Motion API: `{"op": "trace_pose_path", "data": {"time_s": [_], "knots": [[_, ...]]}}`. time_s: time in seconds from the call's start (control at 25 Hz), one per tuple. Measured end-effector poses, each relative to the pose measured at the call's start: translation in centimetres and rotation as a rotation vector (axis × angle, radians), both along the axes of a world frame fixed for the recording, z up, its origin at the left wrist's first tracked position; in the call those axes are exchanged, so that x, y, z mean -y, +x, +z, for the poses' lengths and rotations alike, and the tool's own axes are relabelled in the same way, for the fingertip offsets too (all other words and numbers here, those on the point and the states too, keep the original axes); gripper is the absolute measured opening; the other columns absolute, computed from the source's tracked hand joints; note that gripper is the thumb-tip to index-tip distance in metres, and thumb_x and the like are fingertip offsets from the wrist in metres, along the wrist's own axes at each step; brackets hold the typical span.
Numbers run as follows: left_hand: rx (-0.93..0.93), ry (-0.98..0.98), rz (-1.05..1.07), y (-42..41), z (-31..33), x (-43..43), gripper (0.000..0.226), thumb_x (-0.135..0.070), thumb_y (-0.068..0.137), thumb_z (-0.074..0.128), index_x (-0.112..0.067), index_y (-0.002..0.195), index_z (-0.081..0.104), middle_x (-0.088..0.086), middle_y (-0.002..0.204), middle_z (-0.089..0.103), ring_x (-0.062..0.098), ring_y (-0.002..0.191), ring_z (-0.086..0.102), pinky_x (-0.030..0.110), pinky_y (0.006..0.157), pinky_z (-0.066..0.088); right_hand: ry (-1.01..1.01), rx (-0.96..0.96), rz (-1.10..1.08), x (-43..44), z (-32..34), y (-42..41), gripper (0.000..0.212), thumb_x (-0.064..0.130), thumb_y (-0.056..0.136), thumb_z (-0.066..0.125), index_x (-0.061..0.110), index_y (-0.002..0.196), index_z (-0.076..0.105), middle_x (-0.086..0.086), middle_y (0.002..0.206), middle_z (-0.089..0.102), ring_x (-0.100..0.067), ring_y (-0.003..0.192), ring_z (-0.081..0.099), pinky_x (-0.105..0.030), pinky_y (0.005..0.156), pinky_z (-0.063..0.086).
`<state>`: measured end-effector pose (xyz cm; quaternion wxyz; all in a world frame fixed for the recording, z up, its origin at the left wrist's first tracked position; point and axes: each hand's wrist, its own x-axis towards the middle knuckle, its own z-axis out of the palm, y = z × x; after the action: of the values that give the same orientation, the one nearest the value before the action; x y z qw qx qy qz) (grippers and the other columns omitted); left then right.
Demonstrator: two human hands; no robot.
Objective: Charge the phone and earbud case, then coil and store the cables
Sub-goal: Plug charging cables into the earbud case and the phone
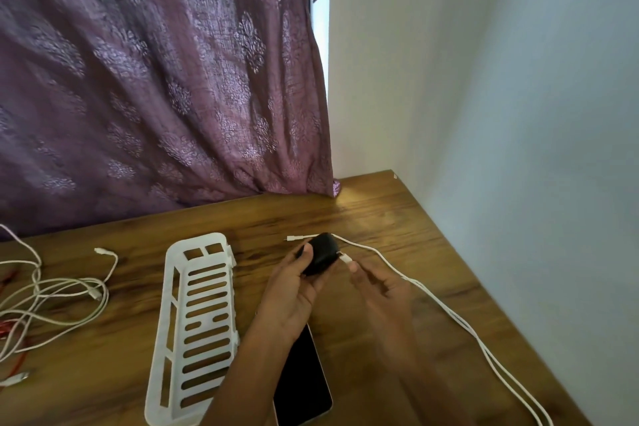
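My left hand (294, 290) grips the black earbud case (323, 252) above the wooden table (380, 218). My right hand (378, 282) pinches the plug of a white cable (449, 313), and the plug tip sits at the case's right side. A second white cable runs alongside it from the lower right, and its free plug (294, 238) lies on the table behind the case. The phone (304, 380) lies face up with a dark screen, partly hidden under my left forearm.
A white slotted plastic basket (193, 318) lies left of my hands. A tangle of white and red cables (52, 294) is spread at the table's left edge. A purple curtain (155, 79) hangs behind the table, and a white wall borders its right side.
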<state>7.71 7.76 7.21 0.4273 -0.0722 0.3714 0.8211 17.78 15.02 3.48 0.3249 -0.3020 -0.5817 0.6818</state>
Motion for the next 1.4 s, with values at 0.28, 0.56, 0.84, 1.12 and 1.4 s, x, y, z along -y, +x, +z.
{"op": "trace_pose_path", "data": {"time_s": [0.28, 0.56, 0.84, 1.12, 1.4], "knots": [[0.132, -0.018, 0.031, -0.7, 2.0, -0.1, 0.013, -0.005, 0.087, 0.058, 0.007, 0.092, 0.057, 0.026, 0.087, 0.067, 0.035, 0.087, 0.064, 0.04, 0.067, 0.055, 0.01, 0.006, -0.13, 1.0, 1.8, -0.8, 0.011, 0.023, 0.081, 0.07, 0.015, 0.074, 0.074, 0.007, 0.06, 0.064, -0.006, 0.061, 0.056, -0.025, 0.063, 0.045], [0.06, -0.074, 0.034, -1.9, 0.7, -0.9, 0.031, -0.007, 0.084, 0.062, 0.006, 0.111, 0.056, 0.026, 0.121, 0.059, 0.036, 0.115, 0.056, 0.035, 0.068, 0.056, 0.014, 0.09, -0.119, 1.2, 2.4, -1.7, 0.03, 0.021, 0.083, 0.067, 0.001, 0.061, 0.064, 0.0, 0.053, 0.051, -0.009, 0.053, 0.044, -0.018, 0.05, 0.037], [0.003, -0.123, 0.039, -1.9, 0.0, -1.2, 0.038, -0.008, 0.082, 0.063, 0.007, 0.116, 0.055, 0.025, 0.116, 0.061, 0.035, 0.109, 0.06, 0.034, 0.068, 0.056, -0.001, 0.127, -0.115, 1.1, 2.6, -2.2, 0.031, 0.022, 0.083, 0.067, 0.002, 0.059, 0.066, -0.004, 0.054, 0.053, -0.013, 0.056, 0.047, -0.026, 0.057, 0.04], [-0.095, -0.153, 0.043, -1.8, 0.2, -1.1, 0.019, -0.005, 0.083, 0.062, 0.004, 0.1, 0.061, 0.017, 0.096, 0.066, 0.021, 0.077, 0.068, 0.027, 0.056, 0.059, 0.037, 0.163, -0.113, 1.8, 2.3, -2.3, 0.035, 0.029, 0.084, 0.066, -0.001, 0.066, 0.064, -0.01, 0.057, 0.055, -0.016, 0.056, 0.048, -0.032, 0.058, 0.04], [-0.103, -0.181, 0.046, -1.7, -0.1, -1.3, 0.011, -0.004, 0.083, 0.062, 0.0, 0.093, 0.061, 0.014, 0.093, 0.066, 0.022, 0.084, 0.065, 0.027, 0.059, 0.058, 0.011, 0.201, -0.156, 2.1, 2.5, -2.5, 0.032, 0.027, 0.085, 0.066, 0.011, 0.057, 0.065, -0.005, 0.054, 0.059, -0.012, 0.054, 0.052, -0.027, 0.056, 0.042]]}}
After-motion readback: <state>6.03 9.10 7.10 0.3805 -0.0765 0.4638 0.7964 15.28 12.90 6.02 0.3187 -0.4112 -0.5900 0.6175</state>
